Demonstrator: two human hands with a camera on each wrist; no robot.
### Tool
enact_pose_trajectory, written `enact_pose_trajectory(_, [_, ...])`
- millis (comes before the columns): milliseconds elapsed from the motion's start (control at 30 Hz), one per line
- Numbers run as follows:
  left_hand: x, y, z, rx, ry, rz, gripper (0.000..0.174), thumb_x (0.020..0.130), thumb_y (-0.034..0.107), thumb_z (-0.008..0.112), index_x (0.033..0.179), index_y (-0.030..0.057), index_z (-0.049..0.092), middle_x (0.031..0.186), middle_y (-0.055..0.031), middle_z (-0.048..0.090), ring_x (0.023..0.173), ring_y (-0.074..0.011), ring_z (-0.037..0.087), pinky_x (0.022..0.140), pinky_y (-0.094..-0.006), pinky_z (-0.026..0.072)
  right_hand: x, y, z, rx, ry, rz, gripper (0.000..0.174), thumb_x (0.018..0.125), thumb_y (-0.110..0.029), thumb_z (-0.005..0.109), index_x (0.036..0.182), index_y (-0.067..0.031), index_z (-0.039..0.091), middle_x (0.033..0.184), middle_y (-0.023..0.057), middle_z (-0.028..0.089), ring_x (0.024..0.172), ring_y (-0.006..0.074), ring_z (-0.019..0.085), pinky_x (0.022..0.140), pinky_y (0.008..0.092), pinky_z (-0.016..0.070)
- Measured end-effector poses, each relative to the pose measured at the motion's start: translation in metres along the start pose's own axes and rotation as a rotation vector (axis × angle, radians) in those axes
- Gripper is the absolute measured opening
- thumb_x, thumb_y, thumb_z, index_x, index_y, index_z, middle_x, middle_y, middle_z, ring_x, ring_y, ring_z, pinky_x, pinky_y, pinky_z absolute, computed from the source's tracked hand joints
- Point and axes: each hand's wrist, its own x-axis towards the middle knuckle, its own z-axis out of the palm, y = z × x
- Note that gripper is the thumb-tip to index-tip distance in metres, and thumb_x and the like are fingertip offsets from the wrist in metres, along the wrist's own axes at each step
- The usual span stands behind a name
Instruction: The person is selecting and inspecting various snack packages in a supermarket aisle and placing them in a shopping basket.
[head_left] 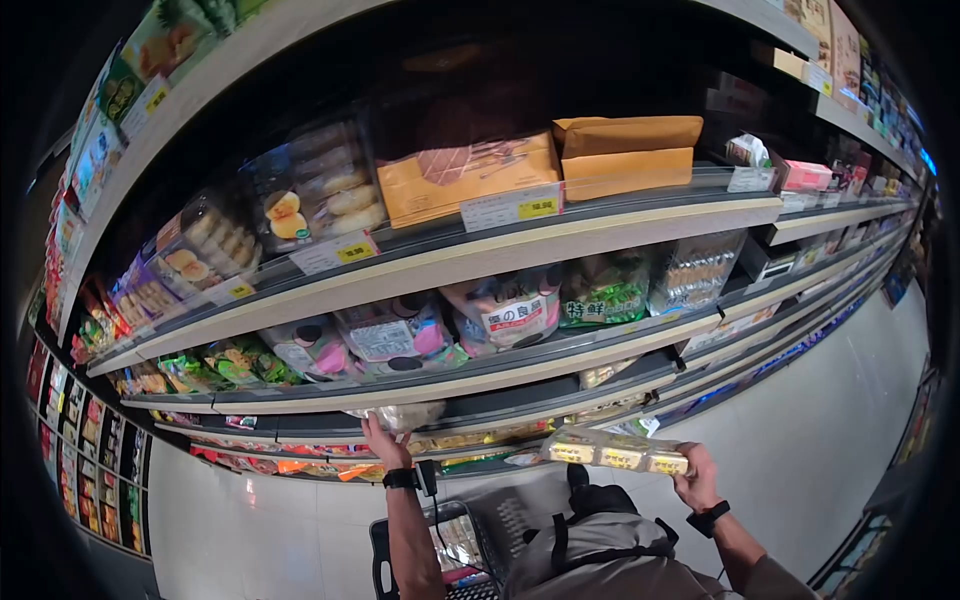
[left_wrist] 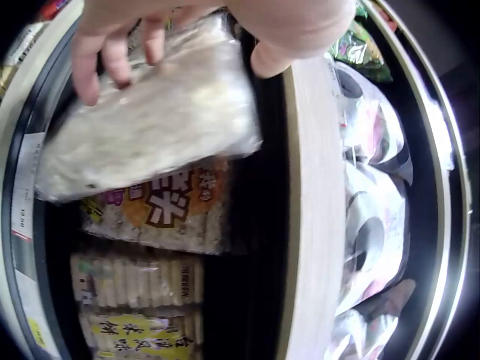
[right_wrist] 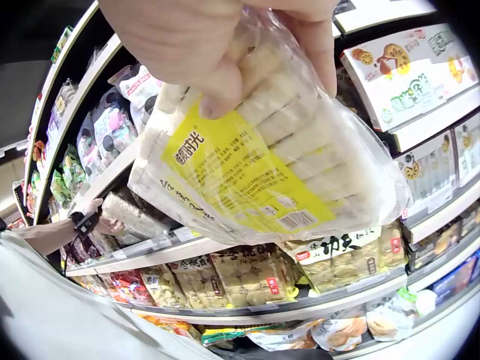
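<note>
My left hand (head_left: 387, 440) grips a clear plastic pack of pale snacks (left_wrist: 161, 120) at the low shelf. In the left wrist view, the fingers curl over its top edge and the thumb is at its right side. The pack tilts over another snack pack (left_wrist: 169, 210) with orange print. Out to the right, my right hand (head_left: 698, 475) holds a clear pack of pale stick-shaped snacks (right_wrist: 292, 157), its thumb on the front and fingers behind. A yellow label (right_wrist: 240, 165) with a barcode runs across that pack. It is held in front of the shelves, above the floor.
Shelf edges (head_left: 420, 265) curve across the front, with orange bags (head_left: 465, 180) and white-and-pink bags (head_left: 510, 310) on them. More snack packs (left_wrist: 142, 330) lie beside the left hand. A black basket (head_left: 380, 545) holding packs stands below, by the person's legs.
</note>
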Motion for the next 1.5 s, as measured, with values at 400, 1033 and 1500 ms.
enact_pose_trajectory(400, [0.067, -0.044, 0.024, 0.612, -0.179, 0.608, 0.018, 0.088, 0.013, 0.052, 0.093, -0.0019, 0.062, 0.09, -0.0109, 0.065, 0.083, -0.0299, 0.061, 0.077, -0.0371, 0.0453, 0.015, -0.001, 0.004, -0.006, -0.082, -0.038, 0.032, 0.056, 0.006, 0.057, 0.087, -0.0006, 0.057, 0.086, 0.017, 0.058, 0.081, 0.0366, 0.059, 0.072, 0.04, 0.0497])
enact_pose_trajectory(1033, [-0.075, -0.026, 0.024, 0.918, -0.528, 0.698, 0.026, 0.092, 0.022, 0.056, 0.105, -0.0012, 0.057, 0.085, -0.0126, 0.062, 0.067, -0.0178, 0.061, 0.064, -0.0306, 0.0472, 0.016, -0.053, 0.011, 0.109, 0.066, -0.018, 0.036, 0.056, 0.007, 0.06, 0.091, 0.0033, 0.06, 0.089, 0.0165, 0.062, 0.087, 0.0346, 0.062, 0.077, 0.038, 0.0505])
enact_pose_trajectory(1500, [-0.23, 0.022, 0.0, 0.285, -0.594, -0.013, 0.044, 0.086, 0.002, 0.058, 0.128, -0.0013, 0.044, 0.109, -0.0116, 0.06, 0.096, -0.0171, 0.061, 0.075, -0.0307, 0.0566, 0.023, -0.09, 0.026, 0.143, -0.379, -0.36, 0.049, 0.064, -0.017, 0.078, 0.108, -0.0019, 0.06, 0.117, 0.0166, 0.054, 0.113, 0.035, 0.051, 0.098, 0.0453, 0.0413])
